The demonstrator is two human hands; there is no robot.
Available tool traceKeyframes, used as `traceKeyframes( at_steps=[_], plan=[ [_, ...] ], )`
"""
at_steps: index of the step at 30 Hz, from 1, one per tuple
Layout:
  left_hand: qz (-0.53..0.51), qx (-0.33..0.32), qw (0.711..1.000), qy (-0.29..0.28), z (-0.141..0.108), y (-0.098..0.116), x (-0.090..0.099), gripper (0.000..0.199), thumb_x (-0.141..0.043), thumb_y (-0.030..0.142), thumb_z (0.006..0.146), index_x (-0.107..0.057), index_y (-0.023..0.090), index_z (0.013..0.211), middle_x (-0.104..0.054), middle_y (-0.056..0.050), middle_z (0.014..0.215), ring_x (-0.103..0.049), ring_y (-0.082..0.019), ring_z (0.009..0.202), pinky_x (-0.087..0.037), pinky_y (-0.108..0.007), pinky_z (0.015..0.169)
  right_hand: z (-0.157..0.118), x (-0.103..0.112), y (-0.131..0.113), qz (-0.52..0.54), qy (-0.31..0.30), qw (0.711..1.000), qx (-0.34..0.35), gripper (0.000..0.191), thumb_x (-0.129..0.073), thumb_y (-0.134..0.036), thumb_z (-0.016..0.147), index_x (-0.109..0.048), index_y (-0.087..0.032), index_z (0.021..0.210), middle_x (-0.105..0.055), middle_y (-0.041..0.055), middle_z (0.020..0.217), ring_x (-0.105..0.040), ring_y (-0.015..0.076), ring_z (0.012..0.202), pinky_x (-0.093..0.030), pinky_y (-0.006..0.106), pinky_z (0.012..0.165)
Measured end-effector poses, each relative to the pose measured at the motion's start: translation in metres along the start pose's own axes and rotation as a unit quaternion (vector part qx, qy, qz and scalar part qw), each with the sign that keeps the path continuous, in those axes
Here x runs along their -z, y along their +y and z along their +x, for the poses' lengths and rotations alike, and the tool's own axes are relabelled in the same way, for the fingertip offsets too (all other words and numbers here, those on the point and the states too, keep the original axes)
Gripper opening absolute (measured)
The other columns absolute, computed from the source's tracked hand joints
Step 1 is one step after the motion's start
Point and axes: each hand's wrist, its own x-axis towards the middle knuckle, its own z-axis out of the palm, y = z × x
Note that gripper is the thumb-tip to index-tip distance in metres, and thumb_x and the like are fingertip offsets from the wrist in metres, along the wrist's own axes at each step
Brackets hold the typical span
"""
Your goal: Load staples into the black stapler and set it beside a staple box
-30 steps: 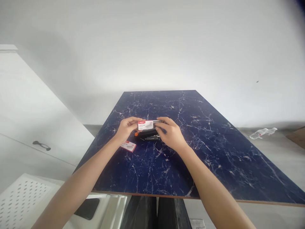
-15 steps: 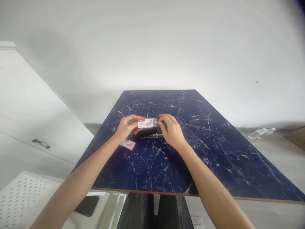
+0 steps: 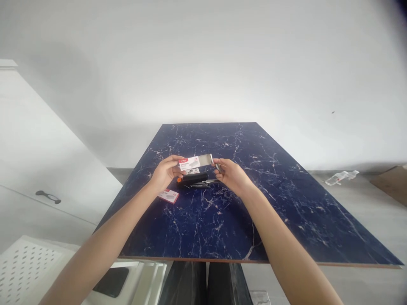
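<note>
My left hand [image 3: 163, 171] grips a small red and white box [image 3: 189, 163], whose inner tray [image 3: 206, 159] is slid out to the right. My right hand [image 3: 231, 174] is beside the tray's end, fingers pinched on a small grey metallic strip [image 3: 218, 167]. Under the box lies a black stapler [image 3: 194, 178] with an orange end, its metal part pointing right. A second red and white box [image 3: 169, 195] lies on the dark blue marbled table [image 3: 219, 228], near my left wrist.
A white cabinet with a dark handle [image 3: 48, 197] stands at the left. Below it is a white perforated surface [image 3: 27, 264]. On the floor at the right are a clear plastic bottle [image 3: 341, 177] and a cardboard box [image 3: 391, 184].
My right hand has moved slightly right and away from the tray, with a grey strip now visible in its fingers. The opened tray shows more of its inside.
</note>
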Motion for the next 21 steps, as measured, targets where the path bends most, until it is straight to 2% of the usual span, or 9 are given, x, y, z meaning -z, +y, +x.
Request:
traceKeyframes(
  at_steps=[3,6,12,16,19,21],
  plan=[
    [0.026,-0.006,0.999,-0.038,-0.003,0.001,-0.002,0.023,-0.074,0.031,0.082,-0.072,0.016,0.098,-0.077,-0.008,0.090,-0.073,-0.017,0.065,-0.057,-0.025,0.056,-0.002,-0.002,0.006,-0.070,-0.050,0.996,0.026,0.030,-0.071,-0.047,0.084,-0.070,-0.018,0.092,-0.062,0.0046,0.091,-0.049,0.0112,0.067,-0.041,0.024,0.053],
    [0.071,-0.010,0.995,-0.073,-0.007,0.000,-0.005,0.028,-0.079,0.034,0.081,-0.072,0.017,0.103,-0.077,-0.009,0.099,-0.074,-0.018,0.071,-0.060,-0.027,0.062,-0.004,-0.004,0.012,-0.119,-0.079,0.989,0.038,0.037,-0.075,-0.053,0.081,-0.070,-0.018,0.091,-0.054,-0.0004,0.076,-0.040,0.0094,0.062,-0.033,0.024,0.053],
    [0.073,-0.005,0.988,-0.138,-0.011,-0.001,-0.007,0.030,-0.079,0.035,0.084,-0.071,0.019,0.108,-0.075,-0.011,0.113,-0.076,-0.020,0.081,-0.065,-0.033,0.072,-0.008,-0.007,0.010,-0.101,-0.132,0.986,0.021,0.039,-0.080,-0.055,0.076,-0.065,-0.019,0.085,-0.036,-0.0074,0.063,-0.024,0.0074,0.054,-0.019,0.025,0.051],
    [0.058,0.015,0.982,-0.176,-0.014,0.000,-0.008,0.030,-0.078,0.035,0.085,-0.071,0.020,0.110,-0.076,-0.009,0.108,-0.076,-0.019,0.080,-0.065,-0.032,0.073,-0.014,-0.007,0.003,-0.124,-0.199,0.972,-0.023,0.043,-0.079,-0.058,0.077,-0.064,-0.021,0.092,-0.025,-0.0103,0.060,-0.016,0.0073,0.051,-0.014,0.025,0.048],
    [0.055,0.031,0.983,-0.171,-0.012,0.003,-0.007,0.031,-0.078,0.036,0.085,-0.072,0.019,0.110,-0.076,-0.008,0.097,-0.075,-0.018,0.076,-0.064,-0.029,0.069,-0.015,-0.005,0.001,-0.167,-0.218,0.961,-0.035,0.049,-0.075,-0.063,0.078,-0.066,-0.020,0.101,-0.026,-0.0102,0.059,-0.018,0.0075,0.050,-0.015,0.024,0.046],
    [0.058,0.004,0.991,-0.118,-0.007,0.005,-0.003,0.030,-0.077,0.035,0.084,-0.072,0.018,0.108,-0.076,-0.008,0.095,-0.074,-0.017,0.072,-0.062,-0.027,0.065,-0.012,0.000,0.001,-0.199,-0.179,0.964,-0.007,0.051,-0.069,-0.066,0.083,-0.068,-0.021,0.107,-0.036,-0.0078,0.061,-0.025,0.0080,0.049,-0.021,0.024,0.046]
  ],
)
